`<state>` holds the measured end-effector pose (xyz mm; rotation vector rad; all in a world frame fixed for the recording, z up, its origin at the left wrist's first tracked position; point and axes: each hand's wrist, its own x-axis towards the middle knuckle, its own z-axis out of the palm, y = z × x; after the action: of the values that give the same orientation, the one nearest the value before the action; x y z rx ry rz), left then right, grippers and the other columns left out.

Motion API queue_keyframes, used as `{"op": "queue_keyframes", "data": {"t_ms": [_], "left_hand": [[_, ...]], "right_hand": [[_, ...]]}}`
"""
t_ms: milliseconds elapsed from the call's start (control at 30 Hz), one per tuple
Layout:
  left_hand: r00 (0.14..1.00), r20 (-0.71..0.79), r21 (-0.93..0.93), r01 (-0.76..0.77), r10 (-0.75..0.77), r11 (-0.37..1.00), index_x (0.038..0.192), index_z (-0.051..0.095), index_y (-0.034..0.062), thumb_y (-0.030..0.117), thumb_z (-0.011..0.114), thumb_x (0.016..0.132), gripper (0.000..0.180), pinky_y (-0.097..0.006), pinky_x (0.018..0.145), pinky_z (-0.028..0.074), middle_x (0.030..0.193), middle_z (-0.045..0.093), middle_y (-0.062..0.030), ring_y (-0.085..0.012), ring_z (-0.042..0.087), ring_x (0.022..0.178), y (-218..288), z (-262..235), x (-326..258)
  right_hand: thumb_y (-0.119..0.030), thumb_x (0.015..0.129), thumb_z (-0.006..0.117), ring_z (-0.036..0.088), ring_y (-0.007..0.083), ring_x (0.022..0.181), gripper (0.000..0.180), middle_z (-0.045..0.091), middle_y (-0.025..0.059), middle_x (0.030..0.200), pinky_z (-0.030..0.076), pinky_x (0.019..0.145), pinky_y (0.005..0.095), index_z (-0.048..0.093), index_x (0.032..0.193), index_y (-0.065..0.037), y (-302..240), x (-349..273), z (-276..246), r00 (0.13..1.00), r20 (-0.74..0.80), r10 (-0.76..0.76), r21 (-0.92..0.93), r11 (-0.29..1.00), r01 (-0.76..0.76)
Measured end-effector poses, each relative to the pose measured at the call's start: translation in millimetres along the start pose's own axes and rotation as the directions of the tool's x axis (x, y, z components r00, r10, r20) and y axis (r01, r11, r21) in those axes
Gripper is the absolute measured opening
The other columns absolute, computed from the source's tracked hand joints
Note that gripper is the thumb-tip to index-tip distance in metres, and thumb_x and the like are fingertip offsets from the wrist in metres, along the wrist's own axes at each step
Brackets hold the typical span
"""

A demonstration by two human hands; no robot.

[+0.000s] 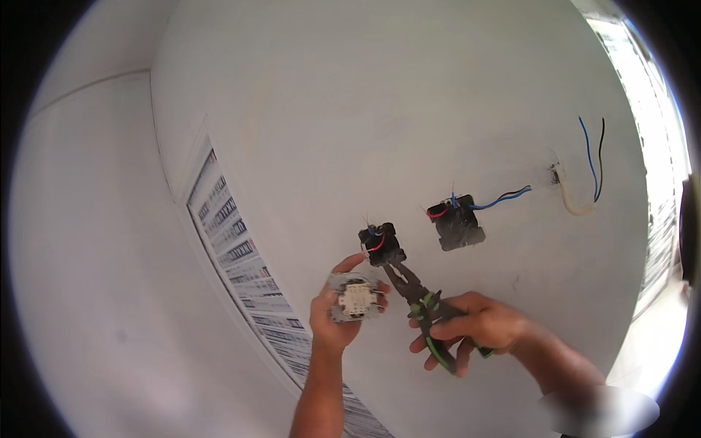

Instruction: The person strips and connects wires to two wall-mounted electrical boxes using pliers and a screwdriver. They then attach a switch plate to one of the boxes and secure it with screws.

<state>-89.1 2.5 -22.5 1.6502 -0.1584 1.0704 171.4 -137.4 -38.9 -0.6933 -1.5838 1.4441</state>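
My left hand grips a wall switch mechanism, a pale block in a metal frame with its back toward me. In my right hand is a pair of pliers with black and green handles. The plier jaws are parted slightly, their tips at the lower edge of the left black wall box; whether they touch it I cannot tell. Red and blue wires show inside that box. Beside it to the right sits a second black wall box with a red wire in it.
Blue and black wires stick out from the second box. Further right, a pale cable leaves a wall hole and splits into a blue and a black wire. A film-covered panel runs down the left; a bright opening lies far right.
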Motion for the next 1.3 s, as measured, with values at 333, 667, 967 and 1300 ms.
{"op": "queue_keyframes", "data": {"t_ms": [333,667,967,1300], "left_hand": [[0.987,0.158,-0.230,0.025,0.012,0.973,0.164,0.031,0.0048,0.044,0.061,0.095,0.085,-0.042,0.081,0.061,0.124,0.069,-0.0180,-0.0290,0.074,0.097,-29.3,-6.6,24.6],[0.974,0.228,-0.055,0.019,-0.006,0.998,0.162,0.035,0.0033,0.042,0.057,0.097,0.079,-0.039,0.080,0.061,0.111,0.072,-0.0200,-0.0268,0.074,0.091,-19.8,-12.0,29.5],[0.968,0.249,-0.062,0.026,-0.010,0.998,0.161,0.037,0.0018,0.049,0.062,0.095,0.085,-0.038,0.080,0.063,0.111,0.072,-0.0189,-0.0264,0.075,0.095,-22.6,-16.3,30.8],[0.971,0.237,-0.016,0.034,-0.029,0.999,0.162,0.035,0.0013,0.047,0.062,0.096,0.085,-0.040,0.087,0.064,0.118,0.071,-0.0167,-0.0263,0.073,0.105,-16.6,-14.0,30.4]], "right_hand": [[-0.021,0.102,0.061,0.077,0.0346,0.096,0.043,0.072,0.0254,0.116,0.064,0.055,0.0386,0.056,0.134,0.007,-68.1,0.6,43.7,0.964,-0.192,0.184,-0.250,0.941,-0.229],[-0.019,0.103,0.058,0.079,0.0314,0.091,0.039,0.074,0.0259,0.112,0.060,0.050,0.0327,0.057,0.129,0.009,-77.7,8.3,52.5,0.931,-0.293,0.220,-0.310,0.899,-0.310],[-0.019,0.104,0.057,0.079,0.0273,0.081,0.035,0.076,0.0224,0.103,0.052,0.047,0.0278,0.059,0.128,0.007,-70.6,14.4,43.2,0.933,-0.292,0.212,-0.302,0.905,-0.301],[-0.024,0.105,0.061,0.070,0.0214,0.065,0.031,0.071,0.0131,0.084,0.053,0.054,0.0324,0.064,0.122,0.001,-65.3,16.3,59.7,0.905,-0.418,0.081,-0.475,0.830,-0.293]]}}
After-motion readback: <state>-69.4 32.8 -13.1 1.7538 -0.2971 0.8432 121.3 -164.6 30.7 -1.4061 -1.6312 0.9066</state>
